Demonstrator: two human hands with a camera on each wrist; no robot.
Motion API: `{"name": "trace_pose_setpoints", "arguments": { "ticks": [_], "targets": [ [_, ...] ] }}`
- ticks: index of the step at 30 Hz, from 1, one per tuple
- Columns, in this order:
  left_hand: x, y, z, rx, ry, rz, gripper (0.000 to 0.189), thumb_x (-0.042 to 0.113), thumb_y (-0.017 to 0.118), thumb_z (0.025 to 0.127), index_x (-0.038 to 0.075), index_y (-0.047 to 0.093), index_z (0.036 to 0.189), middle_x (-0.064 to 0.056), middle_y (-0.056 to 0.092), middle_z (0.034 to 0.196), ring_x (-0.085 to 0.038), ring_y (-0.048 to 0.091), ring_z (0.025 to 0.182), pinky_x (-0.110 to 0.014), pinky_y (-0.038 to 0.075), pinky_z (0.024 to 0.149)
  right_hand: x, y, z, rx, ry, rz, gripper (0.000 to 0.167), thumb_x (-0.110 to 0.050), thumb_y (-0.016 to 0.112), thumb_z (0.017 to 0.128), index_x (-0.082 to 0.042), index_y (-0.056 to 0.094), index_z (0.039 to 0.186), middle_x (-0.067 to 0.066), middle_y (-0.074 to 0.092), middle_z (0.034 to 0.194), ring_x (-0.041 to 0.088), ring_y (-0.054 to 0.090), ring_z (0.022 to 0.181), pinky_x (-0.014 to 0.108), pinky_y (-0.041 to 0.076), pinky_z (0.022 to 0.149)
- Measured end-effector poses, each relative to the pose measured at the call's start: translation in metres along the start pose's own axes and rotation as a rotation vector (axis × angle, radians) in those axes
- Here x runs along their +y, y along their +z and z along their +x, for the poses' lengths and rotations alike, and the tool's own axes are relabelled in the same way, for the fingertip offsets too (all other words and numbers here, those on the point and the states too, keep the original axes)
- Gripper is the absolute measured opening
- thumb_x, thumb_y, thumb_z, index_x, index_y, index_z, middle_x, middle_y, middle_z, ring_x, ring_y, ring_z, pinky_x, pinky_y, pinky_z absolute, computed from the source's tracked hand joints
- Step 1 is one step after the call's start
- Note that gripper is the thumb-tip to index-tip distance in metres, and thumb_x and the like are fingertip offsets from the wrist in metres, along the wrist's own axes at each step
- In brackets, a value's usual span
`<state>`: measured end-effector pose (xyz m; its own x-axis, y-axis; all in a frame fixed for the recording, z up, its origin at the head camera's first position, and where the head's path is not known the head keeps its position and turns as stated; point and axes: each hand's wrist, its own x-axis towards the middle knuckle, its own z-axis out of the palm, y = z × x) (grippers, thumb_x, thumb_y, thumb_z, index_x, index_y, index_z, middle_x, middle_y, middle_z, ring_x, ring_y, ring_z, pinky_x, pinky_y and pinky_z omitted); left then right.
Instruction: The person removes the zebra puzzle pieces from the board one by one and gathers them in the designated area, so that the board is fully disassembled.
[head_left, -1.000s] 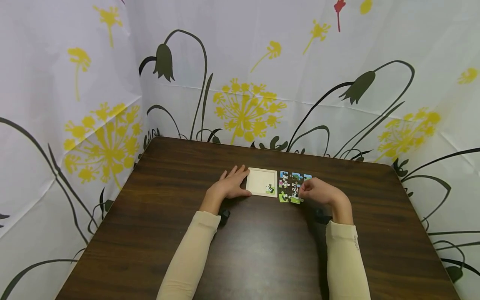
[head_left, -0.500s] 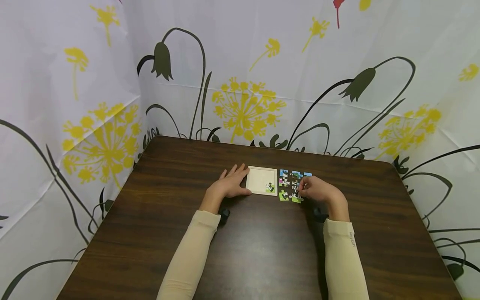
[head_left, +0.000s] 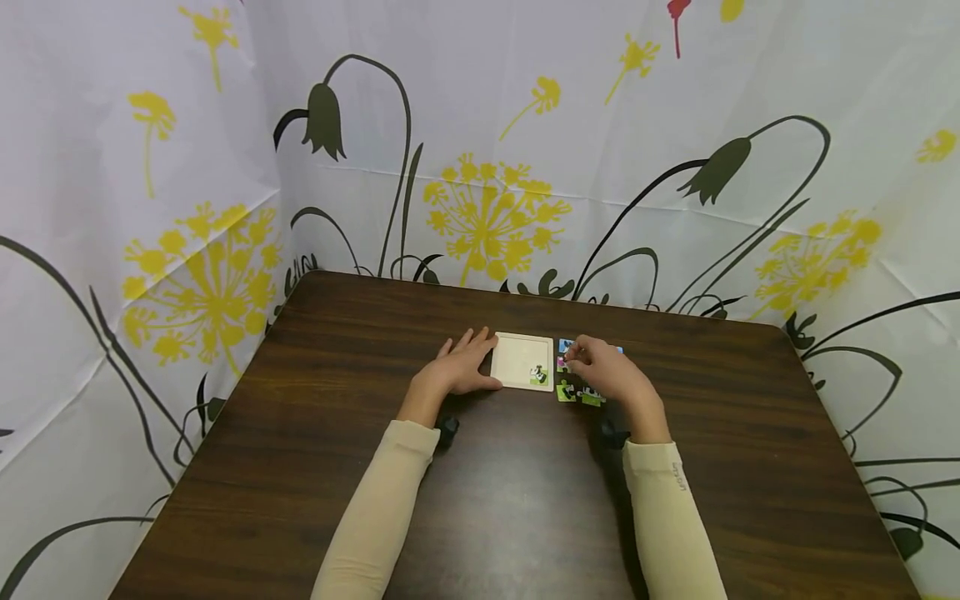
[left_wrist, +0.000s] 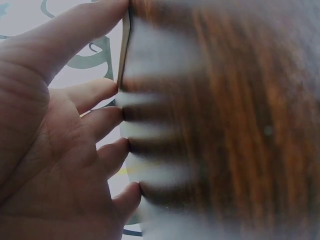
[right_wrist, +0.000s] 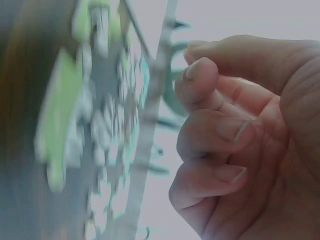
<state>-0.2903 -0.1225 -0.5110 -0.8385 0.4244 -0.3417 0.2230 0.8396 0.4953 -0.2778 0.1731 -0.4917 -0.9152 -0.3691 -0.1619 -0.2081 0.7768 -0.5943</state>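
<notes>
A small square puzzle tray [head_left: 517,358] of pale wood lies on the dark table, with one panda piece [head_left: 539,374] in its near right corner. My left hand [head_left: 456,368] rests at the tray's left edge, fingers spread and fairly straight; in the left wrist view thumb and index fingertip touch the tray's rim [left_wrist: 123,55]. Right of the tray lie several colourful puzzle pieces [head_left: 566,392], partly covered by my right hand [head_left: 611,371] above them. Its fingers are curled and thumb meets index fingertip [right_wrist: 200,75]; nothing shows between them. The pieces in the right wrist view are blurred.
The brown wood-grain table [head_left: 525,500] reaches back to a white flowered cloth [head_left: 480,108]. Dark devices sit under both wrists, one by the left wrist [head_left: 447,432] and one by the right [head_left: 613,435].
My right hand has moved left over the puzzle pieces, from the right side of the group toward the tray. My left hand stays at the tray's edge.
</notes>
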Motion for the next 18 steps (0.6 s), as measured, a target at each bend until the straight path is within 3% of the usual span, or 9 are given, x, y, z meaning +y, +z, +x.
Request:
{"name": "trace_pose_setpoints", "arguments": {
  "ticks": [5, 9, 13, 18],
  "targets": [
    [-0.002, 0.003, 0.004, 0.012, -0.012, -0.019, 0.096, 0.047, 0.074, 0.102, 0.015, 0.02, 0.175, -0.01, 0.003, 0.184, -0.033, -0.003, 0.171, -0.062, -0.002, 0.135, -0.019, 0.019, 0.011, -0.021, -0.029, -0.07, 0.028, -0.018, 0.063, 0.108, -0.006, 0.065, 0.133, 0.007, 0.063, 0.09, 0.018, 0.054, 0.069, 0.034, 0.045, 0.065],
    [-0.011, 0.009, 0.016, 0.015, -0.023, -0.033, 0.099, 0.05, 0.075, 0.1, 0.018, 0.02, 0.175, -0.006, 0.001, 0.184, -0.03, -0.005, 0.171, -0.061, -0.005, 0.135, -0.025, 0.028, 0.015, -0.031, 0.006, -0.11, 0.036, -0.018, 0.066, 0.106, -0.01, 0.065, 0.141, 0.005, 0.06, 0.088, 0.019, 0.053, 0.066, 0.033, 0.042, 0.06],
    [-0.015, 0.012, 0.024, -0.002, -0.04, -0.024, 0.1, 0.05, 0.076, 0.099, 0.021, 0.017, 0.175, -0.003, -0.001, 0.184, -0.028, -0.008, 0.171, -0.059, -0.007, 0.136, -0.027, 0.032, 0.016, -0.061, 0.053, -0.135, 0.038, -0.021, 0.068, 0.105, -0.013, 0.066, 0.142, 0.005, 0.063, 0.09, 0.018, 0.057, 0.066, 0.032, 0.043, 0.058],
    [-0.011, 0.008, 0.017, -0.005, -0.038, -0.032, 0.096, 0.048, 0.073, 0.102, 0.02, 0.017, 0.175, -0.004, -0.001, 0.184, -0.028, -0.008, 0.171, -0.058, -0.006, 0.136, -0.027, 0.033, 0.017, -0.069, 0.072, -0.125, 0.034, -0.024, 0.068, 0.106, -0.013, 0.066, 0.139, 0.005, 0.065, 0.092, 0.019, 0.059, 0.067, 0.033, 0.046, 0.059]
  ]
}}
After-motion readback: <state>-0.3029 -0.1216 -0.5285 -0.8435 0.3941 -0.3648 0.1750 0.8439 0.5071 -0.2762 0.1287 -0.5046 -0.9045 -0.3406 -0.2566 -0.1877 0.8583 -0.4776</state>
